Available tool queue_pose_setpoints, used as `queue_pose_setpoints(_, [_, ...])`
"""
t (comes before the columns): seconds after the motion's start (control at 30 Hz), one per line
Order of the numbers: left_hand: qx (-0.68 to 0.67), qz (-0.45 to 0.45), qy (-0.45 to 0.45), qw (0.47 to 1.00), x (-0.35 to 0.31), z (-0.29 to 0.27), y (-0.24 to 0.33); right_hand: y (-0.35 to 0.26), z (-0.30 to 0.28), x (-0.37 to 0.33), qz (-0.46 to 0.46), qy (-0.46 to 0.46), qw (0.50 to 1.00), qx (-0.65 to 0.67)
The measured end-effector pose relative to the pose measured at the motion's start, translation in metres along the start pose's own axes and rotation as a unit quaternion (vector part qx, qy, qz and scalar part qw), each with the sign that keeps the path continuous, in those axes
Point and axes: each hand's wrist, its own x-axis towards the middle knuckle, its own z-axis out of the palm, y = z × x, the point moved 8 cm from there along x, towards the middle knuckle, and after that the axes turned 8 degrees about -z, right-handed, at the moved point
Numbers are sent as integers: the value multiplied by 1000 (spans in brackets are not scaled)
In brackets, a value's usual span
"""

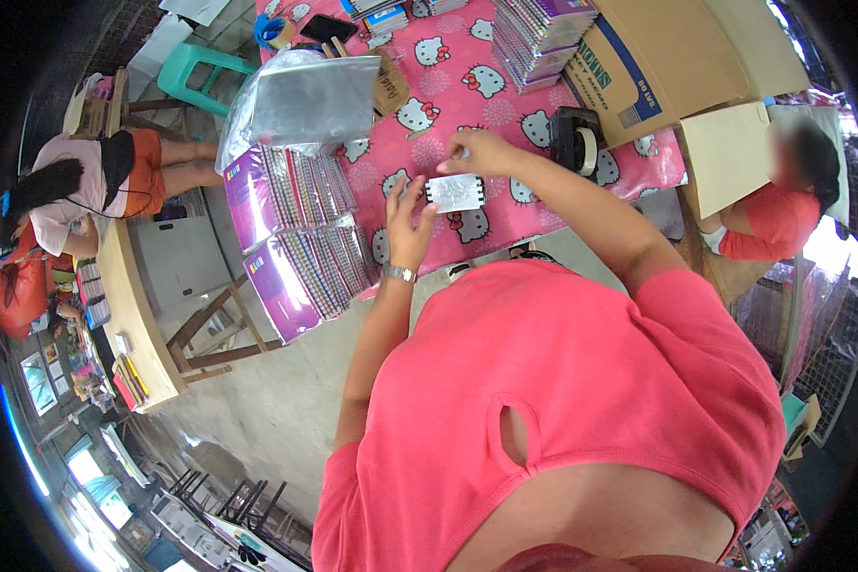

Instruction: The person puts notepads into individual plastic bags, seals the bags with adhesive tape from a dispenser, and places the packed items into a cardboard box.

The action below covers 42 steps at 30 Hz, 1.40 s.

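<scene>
On the pink-covered desk [448, 103] lies a small white pack [456, 193]. The left hand [407, 229], its fingers spread, meets its left end; the right hand [480, 153] curls just beyond, its grip unclear. Wrapped notebooks [300, 195] sit left, a cardboard box [682, 57] right.
</scene>
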Motion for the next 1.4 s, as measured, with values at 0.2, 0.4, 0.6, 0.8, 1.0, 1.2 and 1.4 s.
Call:
queue_pose_setpoints(0.2, [-76,-385,-384,836,-86,66,-91,-102,43,-25,-125,-137,944,-274])
queue_pose_setpoints(0.4, [-421,-439,-249,754,-96,67,-71,-102,-27,-70,-208,56,974,75])
queue_pose_setpoints(0.6, [-340,-216,-209,891,-25,26,0,-49,9,-97,-12,6,999,-37])
queue_pose_setpoints(0.8, [-189,-236,-114,946,-12,18,-12,-73,-33,-103,-40,160,985,-55])
queue_pose_setpoints(1.0, [-53,-133,16,990,16,-32,28,-90,-60,-95,-69,183,981,8])
queue_pose_setpoints(1.2, [-233,-223,12,946,-24,-13,-27,-59,-34,-120,-156,126,979,44])
queue_pose_setpoints(1.4, [-236,-150,-35,959,-35,6,-15,-70,-7,-114,-253,114,960,-38])
